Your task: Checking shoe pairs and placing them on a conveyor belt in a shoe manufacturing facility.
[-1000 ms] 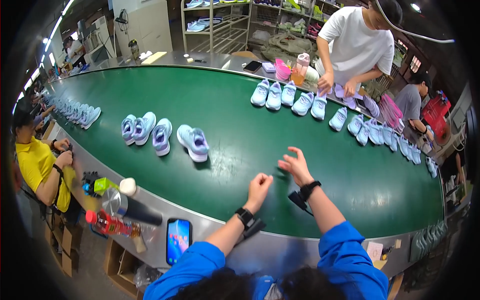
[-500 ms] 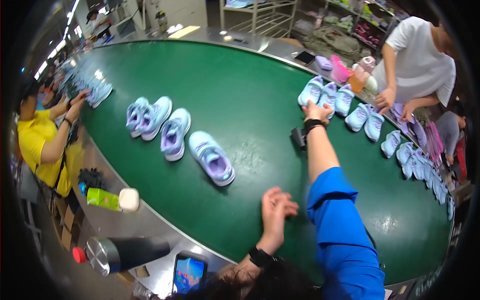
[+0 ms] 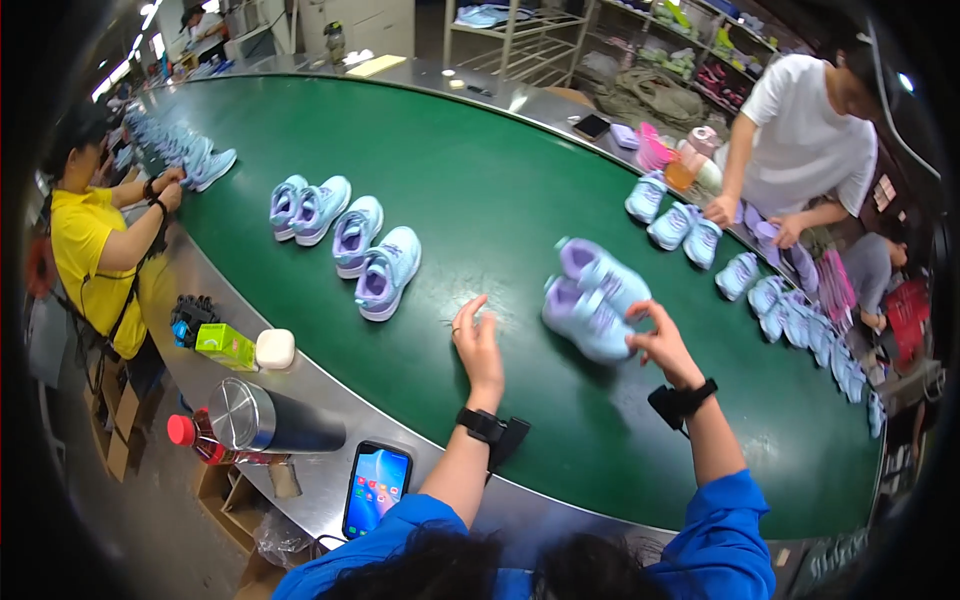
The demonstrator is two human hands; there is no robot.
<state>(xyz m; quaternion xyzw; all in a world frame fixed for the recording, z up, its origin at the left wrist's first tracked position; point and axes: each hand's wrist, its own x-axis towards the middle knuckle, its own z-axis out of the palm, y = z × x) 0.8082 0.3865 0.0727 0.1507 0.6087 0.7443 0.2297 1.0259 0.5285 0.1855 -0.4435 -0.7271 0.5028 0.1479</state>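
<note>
Beyond the smartphone (image 3: 378, 490) and well to its right, a pair of light blue shoes (image 3: 590, 322) shows blurred over the green surface (image 3: 480, 170), toes toward the right hand (image 3: 670, 348). That hand's grip is curved at the toe of the nearer shoe; I can't tell whether it pinches or only touches, or whether the soles rest on the green. The left hand (image 3: 480, 352), beyond the smartphone and a little right, has its grip spread, thumb and fingers apart. Four similar shoes (image 3: 392, 275) stand farther beyond the smartphone; a dark flask (image 3: 295, 420) is just left of it.
</note>
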